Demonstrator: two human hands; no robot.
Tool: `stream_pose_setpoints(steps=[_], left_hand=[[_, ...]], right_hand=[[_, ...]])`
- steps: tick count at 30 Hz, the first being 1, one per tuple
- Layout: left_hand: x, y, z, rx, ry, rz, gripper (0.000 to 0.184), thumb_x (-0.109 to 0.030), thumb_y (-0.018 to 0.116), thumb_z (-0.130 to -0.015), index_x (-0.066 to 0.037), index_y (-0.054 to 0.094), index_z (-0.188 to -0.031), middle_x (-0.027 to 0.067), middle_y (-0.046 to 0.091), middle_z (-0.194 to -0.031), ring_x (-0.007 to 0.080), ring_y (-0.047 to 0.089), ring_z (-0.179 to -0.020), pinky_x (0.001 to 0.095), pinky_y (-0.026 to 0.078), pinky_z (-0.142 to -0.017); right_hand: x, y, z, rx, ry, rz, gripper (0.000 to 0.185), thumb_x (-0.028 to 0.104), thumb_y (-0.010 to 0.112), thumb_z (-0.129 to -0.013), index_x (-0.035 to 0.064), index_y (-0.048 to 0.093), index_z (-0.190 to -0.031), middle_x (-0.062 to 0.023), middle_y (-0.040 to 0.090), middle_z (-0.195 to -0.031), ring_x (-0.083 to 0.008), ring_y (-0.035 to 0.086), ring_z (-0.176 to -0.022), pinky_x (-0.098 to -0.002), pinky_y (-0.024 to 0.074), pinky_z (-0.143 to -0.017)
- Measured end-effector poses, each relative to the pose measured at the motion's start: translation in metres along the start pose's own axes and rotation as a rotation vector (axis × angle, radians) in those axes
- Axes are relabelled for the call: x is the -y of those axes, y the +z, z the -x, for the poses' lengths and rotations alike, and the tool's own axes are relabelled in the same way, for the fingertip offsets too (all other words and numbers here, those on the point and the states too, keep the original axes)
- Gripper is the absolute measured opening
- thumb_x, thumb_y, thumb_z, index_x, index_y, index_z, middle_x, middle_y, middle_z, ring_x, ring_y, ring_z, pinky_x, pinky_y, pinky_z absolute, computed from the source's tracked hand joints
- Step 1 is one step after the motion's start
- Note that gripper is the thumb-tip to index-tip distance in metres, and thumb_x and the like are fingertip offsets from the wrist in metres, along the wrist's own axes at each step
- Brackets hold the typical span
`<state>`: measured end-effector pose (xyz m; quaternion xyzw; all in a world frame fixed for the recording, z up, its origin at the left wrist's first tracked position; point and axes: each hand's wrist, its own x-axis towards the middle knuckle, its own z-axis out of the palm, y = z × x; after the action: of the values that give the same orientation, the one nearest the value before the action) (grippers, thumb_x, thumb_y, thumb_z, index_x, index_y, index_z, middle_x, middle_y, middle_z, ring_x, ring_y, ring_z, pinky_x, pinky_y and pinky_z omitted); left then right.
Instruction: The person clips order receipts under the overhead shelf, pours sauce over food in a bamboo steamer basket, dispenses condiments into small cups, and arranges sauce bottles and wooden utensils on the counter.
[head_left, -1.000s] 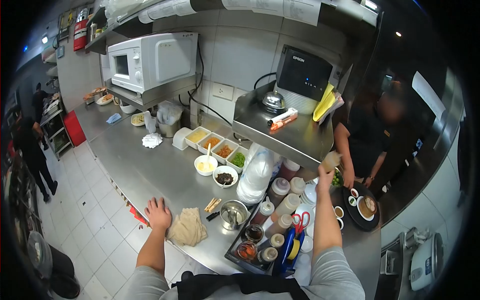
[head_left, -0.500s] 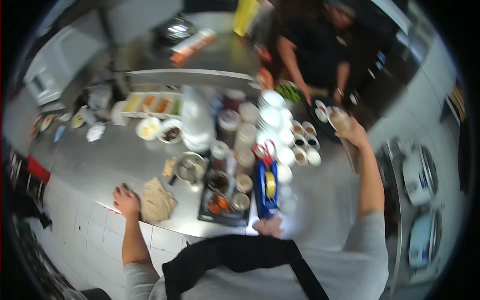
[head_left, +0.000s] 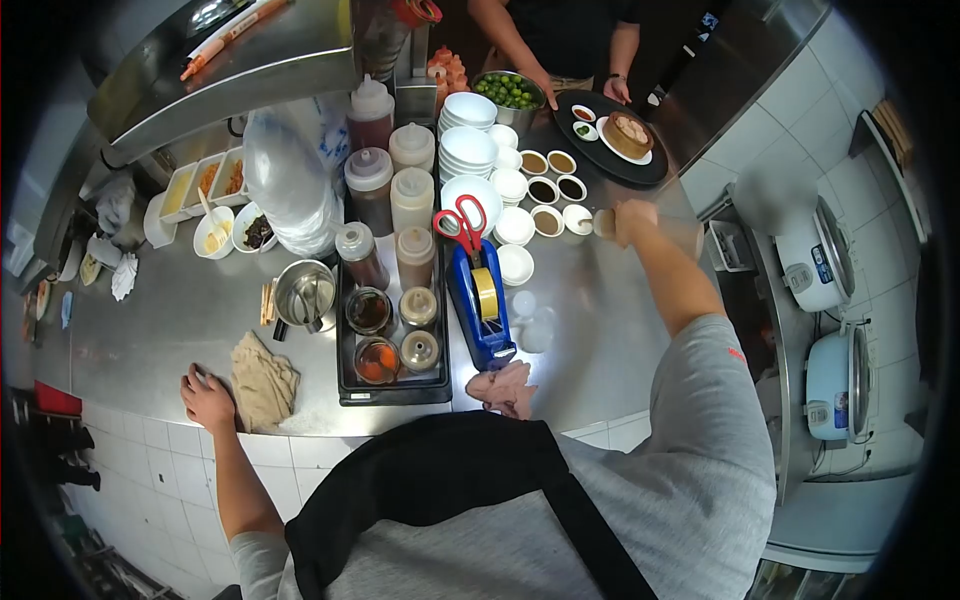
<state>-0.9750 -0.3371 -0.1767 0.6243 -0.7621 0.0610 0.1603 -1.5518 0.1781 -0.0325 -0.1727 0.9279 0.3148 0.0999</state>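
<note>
My right hand (head_left: 637,220) is wrapped round a squeeze bottle (head_left: 604,224) with pale tan contents. The bottle lies tipped sideways, its nozzle at a small white sauce cup (head_left: 577,219). Other cups with brown sauce (head_left: 547,222) and dark sauce (head_left: 542,190) stand close by. My left hand (head_left: 207,400) rests on the front edge of the steel counter, fingers stretched out and holding nothing. Just right of it lies a crumpled beige cloth (head_left: 262,382).
A black tray (head_left: 395,393) of bottles and jars stands mid-counter, beside a blue tape dispenser (head_left: 487,340) with red scissors (head_left: 462,224). White bowls (head_left: 468,150) are stacked behind. Across the counter, a person's hands are near a black round tray (head_left: 640,172) holding a steamer basket (head_left: 630,135).
My right hand has brought the squeeze bottle from beside the black round tray to the sauce cup and tipped it. The left hand stays by the cloth. The view has shifted.
</note>
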Motion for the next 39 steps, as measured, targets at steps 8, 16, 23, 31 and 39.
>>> stream_pose_setpoints(steps=[8, 16, 23, 31, 39], left_hand=[[0.001, 0.000, 0.000, 0.009, 0.005, 0.015, 0.045, -0.034, 0.042, -0.090, -0.023, 0.041, -0.134, 0.0077, 0.037, -0.140, 0.0253, 0.032, -0.131, 0.0498, 0.026, -0.102], [-0.001, -0.003, -0.001, 0.033, -0.009, 0.000, 0.045, -0.034, 0.044, -0.090, -0.024, 0.041, -0.134, 0.0074, 0.037, -0.140, 0.0244, 0.031, -0.132, 0.0489, 0.026, -0.102], [-0.004, -0.007, 0.000, 0.034, -0.019, 0.004, 0.045, -0.034, 0.044, -0.090, -0.024, 0.041, -0.134, 0.0074, 0.037, -0.140, 0.0246, 0.032, -0.131, 0.0491, 0.026, -0.102], [-0.005, -0.009, 0.004, 0.023, -0.016, 0.014, 0.045, -0.033, 0.046, -0.089, -0.022, 0.042, -0.133, 0.0085, 0.038, -0.139, 0.0252, 0.032, -0.131, 0.0487, 0.027, -0.102], [-0.013, -0.020, 0.007, 0.028, -0.024, 0.065, 0.045, -0.029, 0.047, -0.087, -0.018, 0.045, -0.131, 0.0106, 0.038, -0.139, 0.0266, 0.031, -0.131, 0.0489, 0.026, -0.103]], right_hand=[[0.004, -0.015, 0.004, -0.026, -0.038, 0.118, 0.056, 0.021, 0.085, -0.053, 0.0161, 0.066, -0.106, -0.0058, 0.067, -0.103, -0.0230, 0.064, -0.099, -0.0364, 0.0504, -0.079], [0.001, -0.020, 0.006, -0.009, -0.048, 0.097, 0.050, 0.018, 0.085, -0.054, 0.0156, 0.068, -0.101, -0.0060, 0.068, -0.100, -0.0225, 0.065, -0.095, -0.0341, 0.0518, -0.077], [-0.005, -0.008, -0.001, -0.025, -0.055, 0.034, 0.048, 0.021, 0.085, -0.053, 0.0142, 0.069, -0.099, -0.0071, 0.069, -0.095, -0.0232, 0.066, -0.093, -0.0337, 0.0528, -0.076], [-0.036, 0.079, -0.009, 0.005, -0.072, -1.200, 0.077, 0.025, 0.084, -0.053, 0.0067, 0.052, -0.120, -0.0130, 0.061, -0.111, -0.0258, 0.059, -0.102, -0.0395, 0.0478, -0.085], [0.015, -0.071, 0.006, -0.528, -0.566, -2.647, 0.053, 0.013, 0.068, -0.080, 0.0098, 0.042, -0.127, -0.0061, 0.053, -0.114, -0.0191, 0.054, -0.103, -0.0373, 0.0474, -0.086]])
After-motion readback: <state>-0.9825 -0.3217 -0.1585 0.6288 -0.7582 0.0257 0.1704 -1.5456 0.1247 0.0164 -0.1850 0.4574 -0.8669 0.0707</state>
